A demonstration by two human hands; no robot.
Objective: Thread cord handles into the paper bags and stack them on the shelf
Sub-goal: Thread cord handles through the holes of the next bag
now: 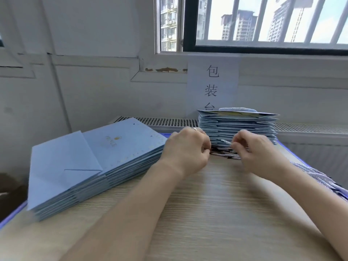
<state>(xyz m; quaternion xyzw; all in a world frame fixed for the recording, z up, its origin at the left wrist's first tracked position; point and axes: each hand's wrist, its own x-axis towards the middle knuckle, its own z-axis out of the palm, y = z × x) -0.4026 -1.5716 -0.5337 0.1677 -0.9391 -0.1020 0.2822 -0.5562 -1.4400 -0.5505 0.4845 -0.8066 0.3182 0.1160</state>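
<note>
Forearms (131, 204) reach forward; right hand (258, 151) pinches cord (225, 141); left hand (186, 151) curled close by, hold unclear.

A wood-grain table (216, 194) stands against a white wall (94, 81). A barred window (263, 21) far right admits daylight, above what seems a radiator grille (165, 121).

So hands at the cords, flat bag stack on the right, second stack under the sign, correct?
No: head view shows the flat bag stack on the left. Left hand and right hand are at the cords, second stack under the sign.
</note>
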